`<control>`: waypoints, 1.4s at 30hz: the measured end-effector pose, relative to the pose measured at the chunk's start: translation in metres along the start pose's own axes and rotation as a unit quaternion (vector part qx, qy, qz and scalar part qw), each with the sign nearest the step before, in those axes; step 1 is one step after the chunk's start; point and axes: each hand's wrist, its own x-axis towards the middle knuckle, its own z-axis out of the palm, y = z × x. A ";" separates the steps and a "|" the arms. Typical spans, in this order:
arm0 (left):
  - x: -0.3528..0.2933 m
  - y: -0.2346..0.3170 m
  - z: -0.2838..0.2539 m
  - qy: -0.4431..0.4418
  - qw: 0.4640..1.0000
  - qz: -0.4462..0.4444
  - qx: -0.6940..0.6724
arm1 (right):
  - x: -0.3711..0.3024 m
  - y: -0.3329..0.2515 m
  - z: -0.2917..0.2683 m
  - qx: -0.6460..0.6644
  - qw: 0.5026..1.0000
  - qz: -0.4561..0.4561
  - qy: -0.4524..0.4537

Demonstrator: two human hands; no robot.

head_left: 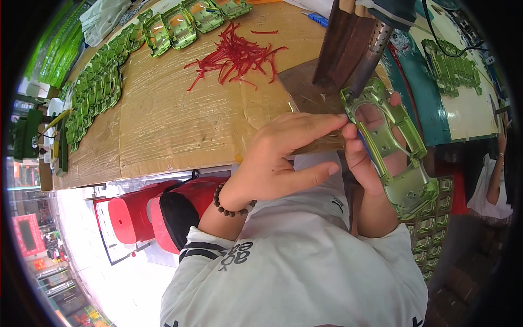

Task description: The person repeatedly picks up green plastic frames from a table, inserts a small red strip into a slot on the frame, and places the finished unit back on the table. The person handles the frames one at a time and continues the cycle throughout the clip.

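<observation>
Right hand (365,170) grasping green plastic frame (412,189); left hand (272,158) released. One apparently underway; worktop (163,128) rows of frames (98,92): completion unclear.

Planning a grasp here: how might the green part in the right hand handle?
Held by the right hand, the green part shows no visible sag, so it's probably stiff. Its large openings suggest lightness. The glossy surface may be slippery.

from the left hand (272,158), bare surface (163,122) gives room toward ten o'clock up to a row of green parts (98,92), while red strips (234,57) clutter eleven o'clock, a brown metal bracket (339,49) and perforated nozzle (376,46) block one o'clock, and the held green frame (385,143) closes off three o'clock.
</observation>
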 end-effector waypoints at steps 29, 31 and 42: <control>-0.008 0.004 0.004 0.035 0.998 -0.045 -0.036 | -0.003 -0.151 0.027 -0.597 0.678 -0.294 0.313; -0.007 0.007 0.005 0.035 0.997 -0.054 -0.031 | 0.001 -0.201 0.010 -0.787 0.419 -0.276 0.358; -0.008 0.007 0.002 0.031 0.999 -0.040 -0.015 | 0.022 -0.226 0.008 -0.906 -0.084 -0.211 0.356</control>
